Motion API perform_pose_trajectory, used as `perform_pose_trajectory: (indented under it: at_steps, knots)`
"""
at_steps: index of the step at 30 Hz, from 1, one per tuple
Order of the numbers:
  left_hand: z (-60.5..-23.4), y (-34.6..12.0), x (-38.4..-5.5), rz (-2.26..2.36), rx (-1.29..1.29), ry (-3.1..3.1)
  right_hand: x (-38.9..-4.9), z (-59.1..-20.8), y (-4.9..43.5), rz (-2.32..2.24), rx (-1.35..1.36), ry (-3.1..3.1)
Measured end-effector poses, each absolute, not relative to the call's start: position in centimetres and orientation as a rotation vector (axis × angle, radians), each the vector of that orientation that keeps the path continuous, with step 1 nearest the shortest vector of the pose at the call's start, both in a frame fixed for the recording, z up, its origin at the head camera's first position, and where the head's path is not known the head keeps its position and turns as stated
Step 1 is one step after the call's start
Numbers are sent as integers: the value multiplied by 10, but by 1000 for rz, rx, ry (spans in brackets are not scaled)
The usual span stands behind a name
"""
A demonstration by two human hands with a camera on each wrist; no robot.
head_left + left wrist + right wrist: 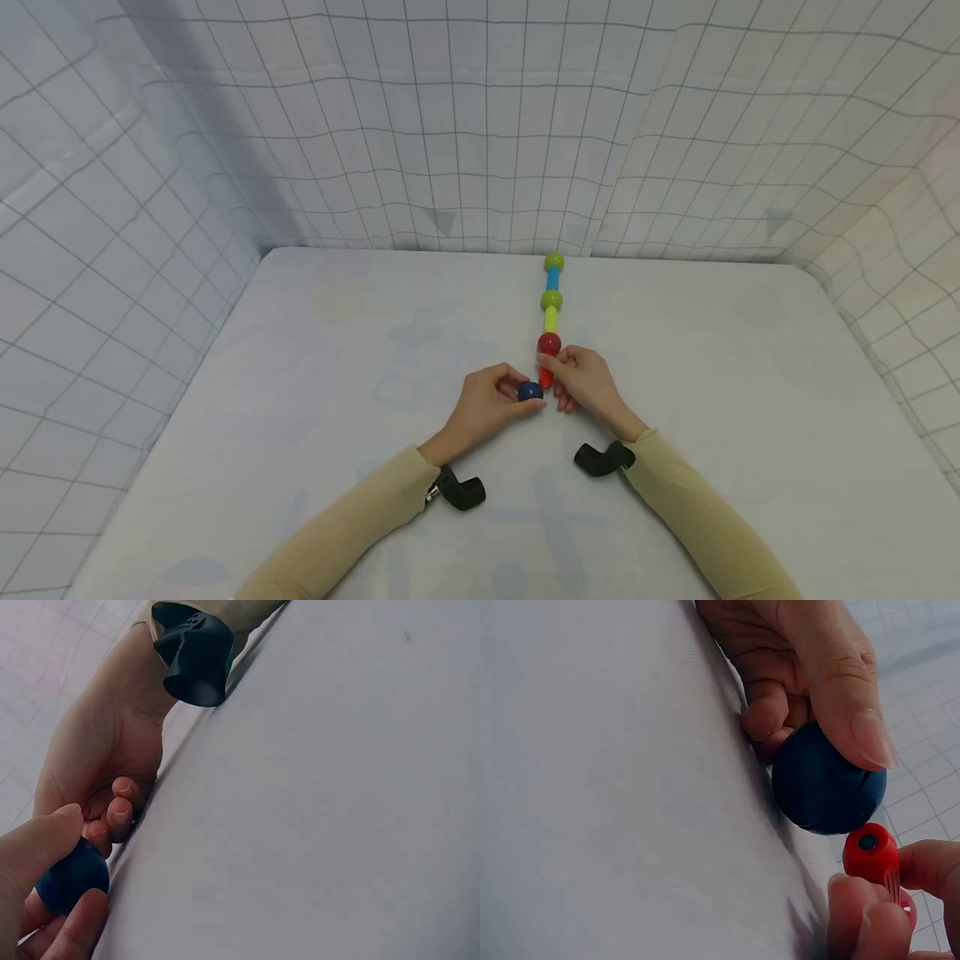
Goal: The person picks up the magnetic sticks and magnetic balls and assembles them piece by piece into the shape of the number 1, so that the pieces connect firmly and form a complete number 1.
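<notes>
Between thumb and fingers my left hand pinches a dark blue ball. My right hand pinches a red rod at the near end of a chain lying on the table. A round dark spot marks the rod's end face in the right wrist view, and the ball's edge is right at that end. Beyond the rod the chain runs away from me: a red ball, a yellow-green rod, a green ball, a blue rod and another green ball.
The white-covered table is bounded by a grid-patterned cloth at the back and both sides. A black curved device sits at my left wrist, and a similar device at my right. Tan sleeves cover both forearms.
</notes>
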State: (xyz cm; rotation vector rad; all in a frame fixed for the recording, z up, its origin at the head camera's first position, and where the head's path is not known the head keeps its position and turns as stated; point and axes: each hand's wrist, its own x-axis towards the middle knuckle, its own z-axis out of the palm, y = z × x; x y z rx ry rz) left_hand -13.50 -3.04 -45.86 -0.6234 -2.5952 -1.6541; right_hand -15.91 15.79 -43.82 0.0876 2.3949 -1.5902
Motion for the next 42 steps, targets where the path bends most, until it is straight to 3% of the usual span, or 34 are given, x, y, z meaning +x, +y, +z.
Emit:
perform_pose_trajectory:
  at_steps: [42]
  knots:
    - [-457, -12, -127, -1507, -666, -2619, -163, -442, 161, -1555, 14, 2458]
